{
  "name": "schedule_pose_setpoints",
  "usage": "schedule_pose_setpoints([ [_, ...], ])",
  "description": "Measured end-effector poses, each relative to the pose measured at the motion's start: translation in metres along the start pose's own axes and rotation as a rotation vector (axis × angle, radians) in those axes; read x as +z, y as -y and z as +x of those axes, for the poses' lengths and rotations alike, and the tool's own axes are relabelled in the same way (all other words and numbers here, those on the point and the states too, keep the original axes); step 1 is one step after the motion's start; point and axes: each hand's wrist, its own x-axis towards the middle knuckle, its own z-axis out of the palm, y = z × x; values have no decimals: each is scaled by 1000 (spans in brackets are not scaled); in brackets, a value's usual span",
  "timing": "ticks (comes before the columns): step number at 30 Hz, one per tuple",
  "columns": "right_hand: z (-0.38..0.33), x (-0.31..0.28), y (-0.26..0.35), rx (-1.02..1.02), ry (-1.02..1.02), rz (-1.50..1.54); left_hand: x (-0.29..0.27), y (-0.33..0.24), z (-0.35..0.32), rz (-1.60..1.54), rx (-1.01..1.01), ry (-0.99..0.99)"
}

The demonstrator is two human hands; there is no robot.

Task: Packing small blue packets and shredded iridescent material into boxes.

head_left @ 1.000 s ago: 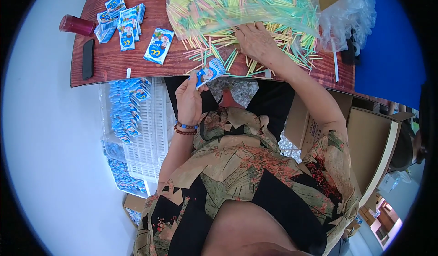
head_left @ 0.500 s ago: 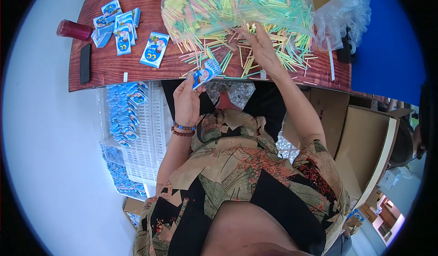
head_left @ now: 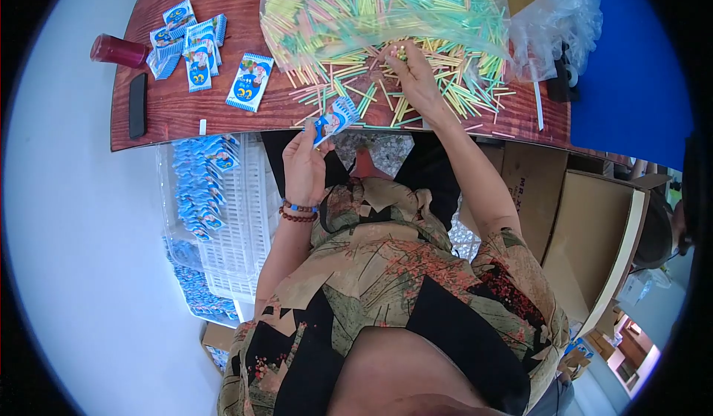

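My left hand [head_left: 303, 167] is closed on the lower end of a small blue-and-white packet [head_left: 339, 118], which tilts up to the right at the table's near edge. My right hand [head_left: 419, 88] pinches a small bunch of thin straw-like sticks [head_left: 402, 52], their pale yellow and green ends showing above the fingers. Loose pastel sticks [head_left: 453, 93] lie around and under this hand. Just beyond it, a big clear bag [head_left: 379, 8] is full of the same sticks in yellow, green and pink. A single packet [head_left: 249, 82] lies flat left of centre.
More packets [head_left: 199, 63] are piled at the left, near a dark red cylinder [head_left: 119, 50] and a black oblong object [head_left: 138, 106]. Below the table edge stands a white crate [head_left: 238, 215] beside strings of packets. A crumpled plastic bag [head_left: 561, 23] and an open cardboard box [head_left: 594, 245] are on the right.
My right hand has shifted slightly left, and the bunch of stick ends between its fingers shows more plainly. My left hand and its packet stay nearly still.
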Motion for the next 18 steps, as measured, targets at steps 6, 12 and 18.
schedule_pose_setpoints([
  [6,-4,-2,5,-10,-48,59,-4,3,1,-11,2,-7],
  [12,-7,0,7,-79,142,-178,2,-1,0,-11,-1,4],
  [18,4,-14,21,92,-123,391,10,-3,7,-31,9,35],
])
